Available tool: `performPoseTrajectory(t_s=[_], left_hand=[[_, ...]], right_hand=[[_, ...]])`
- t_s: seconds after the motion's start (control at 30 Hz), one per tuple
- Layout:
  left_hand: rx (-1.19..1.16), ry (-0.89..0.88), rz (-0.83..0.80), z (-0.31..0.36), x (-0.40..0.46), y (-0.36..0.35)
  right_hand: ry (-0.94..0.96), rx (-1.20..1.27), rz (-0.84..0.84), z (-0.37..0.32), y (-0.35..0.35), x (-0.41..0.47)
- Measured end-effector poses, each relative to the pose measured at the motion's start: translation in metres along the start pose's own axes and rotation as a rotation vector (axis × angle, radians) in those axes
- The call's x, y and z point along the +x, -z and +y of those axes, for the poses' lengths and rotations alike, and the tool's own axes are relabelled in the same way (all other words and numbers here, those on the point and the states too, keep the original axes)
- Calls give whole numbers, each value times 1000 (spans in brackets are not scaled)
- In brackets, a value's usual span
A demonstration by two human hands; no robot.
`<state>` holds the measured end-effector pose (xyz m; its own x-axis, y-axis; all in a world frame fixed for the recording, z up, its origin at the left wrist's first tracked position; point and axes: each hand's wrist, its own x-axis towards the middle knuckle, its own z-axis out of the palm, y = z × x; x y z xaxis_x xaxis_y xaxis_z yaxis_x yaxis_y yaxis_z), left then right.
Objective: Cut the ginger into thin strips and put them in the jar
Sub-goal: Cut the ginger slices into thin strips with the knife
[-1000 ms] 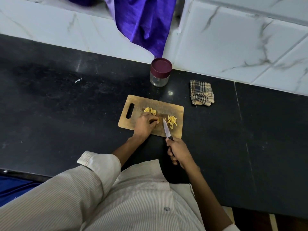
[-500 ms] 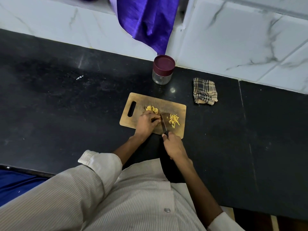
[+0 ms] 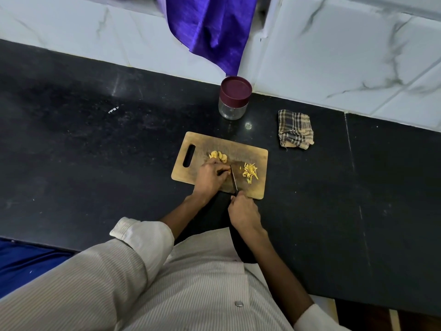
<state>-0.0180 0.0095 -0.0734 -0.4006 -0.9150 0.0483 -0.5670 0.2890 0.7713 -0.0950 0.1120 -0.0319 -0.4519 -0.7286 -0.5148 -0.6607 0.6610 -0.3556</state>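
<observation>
A: Where is the ginger lying right now?

B: The piece being cut is sitting under the left hand (image 3: pixel 211 176), whose curled fingers are pinning it to the cutting board (image 3: pixel 207 142) on the table (image 3: pixel 95 151). The right hand (image 3: pixel 243 215) is gripping the knife (image 3: pixel 233 179), whose blade is running away from the body, just right of those fingers.

A: And the rest?

B: Slices (image 3: pixel 218 156) are waiting beyond the left hand; strips (image 3: pixel 250 172) are piling right of the blade. The jar (image 3: pixel 235 97) is standing farther off, lid on.

A: Anything changing?

B: A second ago the blade was lifted nearer the strips; now it is pressing down beside the fingers.
</observation>
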Motion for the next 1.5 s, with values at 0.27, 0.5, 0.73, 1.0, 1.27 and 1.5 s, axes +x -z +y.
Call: performPoseTrajectory(t_s=[0.27, 0.5, 0.73, 1.0, 1.27, 1.5], left_hand=[[0, 2, -8, 4, 0, 3], [-13, 4, -8, 3, -2, 3], [-19, 2, -12, 1, -2, 3], [7, -15, -19, 0, -1, 3], [11, -4, -13, -1, -1, 2], [4, -15, 6, 0, -1, 1]], right_hand=[[-35, 47, -1, 2, 1, -5], [-75, 164, 13, 11, 7, 0], [-220, 669, -209, 30, 11, -10], [-260, 934, -473, 47, 26, -22], [-136, 714, -285, 34, 22, -16], [-29, 476, -183, 20, 17, -6]])
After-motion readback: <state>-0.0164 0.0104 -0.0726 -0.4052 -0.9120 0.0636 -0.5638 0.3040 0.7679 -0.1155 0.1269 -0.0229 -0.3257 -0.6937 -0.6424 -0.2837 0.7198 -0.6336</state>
